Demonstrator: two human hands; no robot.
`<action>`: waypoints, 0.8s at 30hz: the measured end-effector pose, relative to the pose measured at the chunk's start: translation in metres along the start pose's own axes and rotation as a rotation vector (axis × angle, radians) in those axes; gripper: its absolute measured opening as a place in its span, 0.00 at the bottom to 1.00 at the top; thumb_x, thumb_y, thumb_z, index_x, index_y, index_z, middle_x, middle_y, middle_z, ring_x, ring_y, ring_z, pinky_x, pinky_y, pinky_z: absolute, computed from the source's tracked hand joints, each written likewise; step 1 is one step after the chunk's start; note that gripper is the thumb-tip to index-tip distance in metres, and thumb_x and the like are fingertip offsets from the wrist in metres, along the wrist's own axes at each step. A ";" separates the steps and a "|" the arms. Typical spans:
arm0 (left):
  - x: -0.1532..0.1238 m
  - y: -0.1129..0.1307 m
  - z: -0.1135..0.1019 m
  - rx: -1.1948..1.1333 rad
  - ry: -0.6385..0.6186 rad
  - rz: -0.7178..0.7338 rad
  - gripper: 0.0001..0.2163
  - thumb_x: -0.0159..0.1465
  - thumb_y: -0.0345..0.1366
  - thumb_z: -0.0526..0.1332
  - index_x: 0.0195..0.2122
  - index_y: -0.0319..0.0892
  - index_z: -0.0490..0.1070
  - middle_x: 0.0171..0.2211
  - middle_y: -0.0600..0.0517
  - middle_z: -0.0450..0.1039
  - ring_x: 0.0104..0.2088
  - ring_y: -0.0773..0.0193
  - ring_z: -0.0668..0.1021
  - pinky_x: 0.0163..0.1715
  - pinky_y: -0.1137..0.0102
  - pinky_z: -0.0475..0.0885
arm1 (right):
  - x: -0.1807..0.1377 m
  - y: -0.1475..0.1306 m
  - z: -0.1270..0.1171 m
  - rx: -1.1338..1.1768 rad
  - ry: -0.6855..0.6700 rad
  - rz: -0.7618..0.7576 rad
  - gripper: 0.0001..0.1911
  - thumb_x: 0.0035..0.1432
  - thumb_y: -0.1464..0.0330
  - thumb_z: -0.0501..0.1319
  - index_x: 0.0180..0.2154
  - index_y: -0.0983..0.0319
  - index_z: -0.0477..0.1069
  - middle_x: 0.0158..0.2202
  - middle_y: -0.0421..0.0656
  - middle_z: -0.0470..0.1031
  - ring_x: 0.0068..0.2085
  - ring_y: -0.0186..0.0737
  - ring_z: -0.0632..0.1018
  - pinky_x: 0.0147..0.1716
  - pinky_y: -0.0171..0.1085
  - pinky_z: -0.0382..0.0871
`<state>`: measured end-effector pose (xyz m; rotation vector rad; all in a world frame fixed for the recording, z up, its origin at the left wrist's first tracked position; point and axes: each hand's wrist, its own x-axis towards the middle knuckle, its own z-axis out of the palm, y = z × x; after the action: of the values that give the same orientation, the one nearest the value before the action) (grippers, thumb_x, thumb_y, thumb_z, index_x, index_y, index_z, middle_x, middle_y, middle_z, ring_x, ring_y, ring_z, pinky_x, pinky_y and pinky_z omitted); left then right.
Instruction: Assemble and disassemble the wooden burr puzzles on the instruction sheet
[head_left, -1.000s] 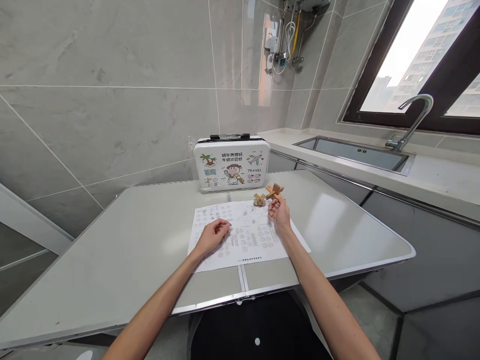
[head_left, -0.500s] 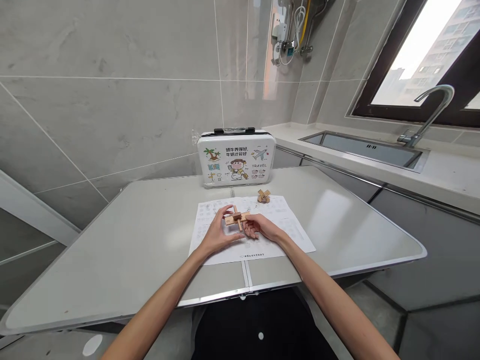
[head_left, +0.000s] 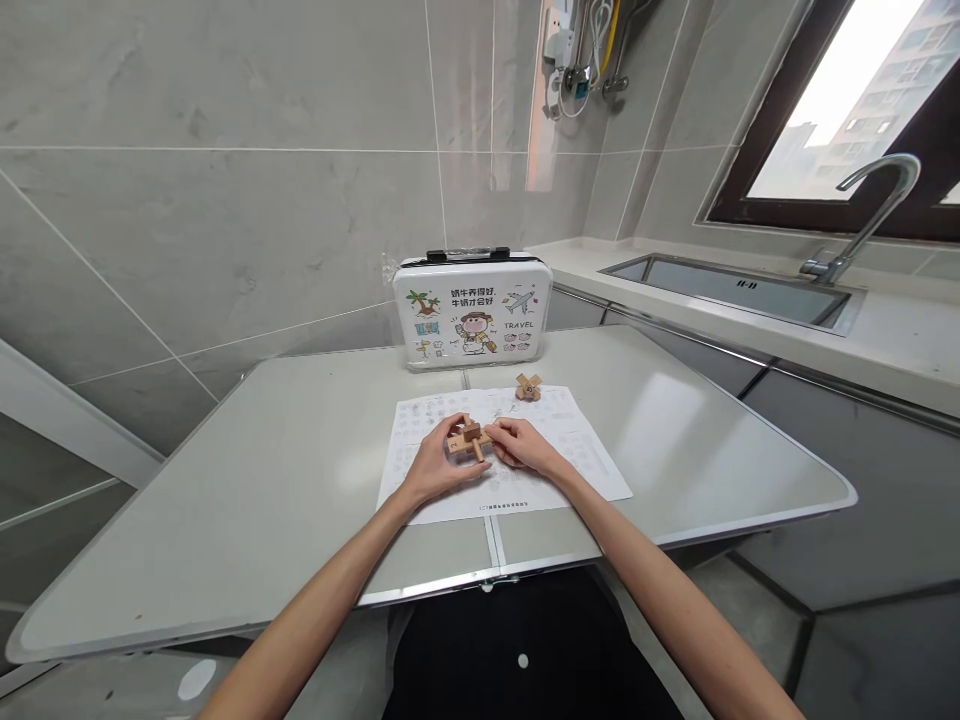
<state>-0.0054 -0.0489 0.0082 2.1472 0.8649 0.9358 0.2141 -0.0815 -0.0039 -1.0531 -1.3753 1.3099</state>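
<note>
Between my two hands is a small cross-shaped assembly of wooden puzzle pieces (head_left: 470,436), just above a printed sheet (head_left: 517,490). My left hand (head_left: 435,466) curves round its left side, thumb at the near end of a peg-like piece and fingers at the far end. With fingers bent together, my right hand (head_left: 523,446) pinches the assembly's right end; the fingertips partly cover that end. Behind the hands, a second small wooden assembly (head_left: 528,388) with crossed flat pieces stands at the sheet's far right edge.
A white carry case (head_left: 474,315) with cartoon prints stands at the back of the folding table (head_left: 300,450). The table's metal seam runs under the sheet. To the right are a counter with a sink (head_left: 735,288) and a tap (head_left: 870,215); a tiled wall rises behind.
My right hand's fingers have curled in more tightly at the assembly's right end. The assembly has turned slightly in my left hand. The view has shifted a little.
</note>
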 end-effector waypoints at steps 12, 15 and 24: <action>0.004 -0.003 0.000 0.069 -0.048 -0.050 0.38 0.52 0.50 0.79 0.62 0.45 0.71 0.57 0.43 0.77 0.54 0.46 0.80 0.58 0.52 0.74 | -0.005 0.000 -0.001 -0.096 0.056 -0.052 0.21 0.64 0.47 0.65 0.42 0.58 0.71 0.22 0.33 0.73 0.15 0.30 0.67 0.13 0.29 0.57; 0.004 -0.003 0.000 0.076 -0.059 -0.066 0.39 0.53 0.53 0.78 0.63 0.45 0.71 0.58 0.42 0.76 0.56 0.45 0.79 0.59 0.51 0.74 | -0.005 0.000 0.000 -0.092 0.047 -0.062 0.20 0.65 0.48 0.65 0.39 0.58 0.68 0.20 0.32 0.72 0.15 0.29 0.66 0.14 0.28 0.56; 0.005 -0.008 0.000 0.087 -0.073 -0.059 0.42 0.52 0.55 0.79 0.65 0.46 0.70 0.60 0.43 0.76 0.58 0.44 0.79 0.61 0.53 0.72 | -0.006 0.002 -0.002 -0.098 0.016 -0.078 0.19 0.67 0.49 0.63 0.39 0.57 0.67 0.14 0.29 0.68 0.11 0.29 0.61 0.12 0.28 0.51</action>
<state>-0.0052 -0.0406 0.0036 2.2025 0.9433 0.7981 0.2175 -0.0871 -0.0067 -1.0623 -1.4660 1.1849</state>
